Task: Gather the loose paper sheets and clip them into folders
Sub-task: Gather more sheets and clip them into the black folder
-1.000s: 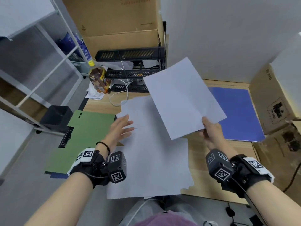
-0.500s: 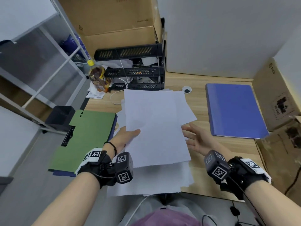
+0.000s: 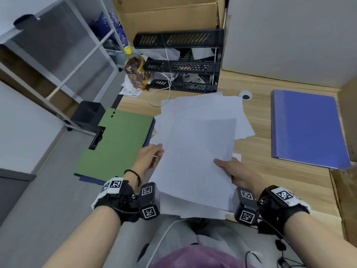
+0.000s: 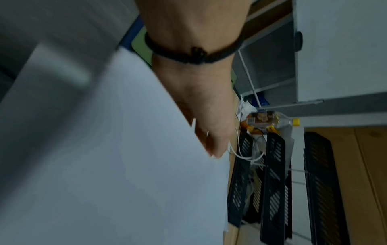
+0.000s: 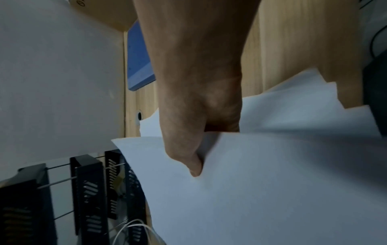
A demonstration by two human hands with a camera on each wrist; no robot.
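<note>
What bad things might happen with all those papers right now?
1. The paper stack is fanned out unevenly, and its near edge hangs past the desk edge, so loose sheets might slide to the floor.
2. The right hand pinches the top sheet with its thumb; a hard squeeze may crease it.
3. The left hand holds only the side edge, so lower sheets may get left behind.
</note>
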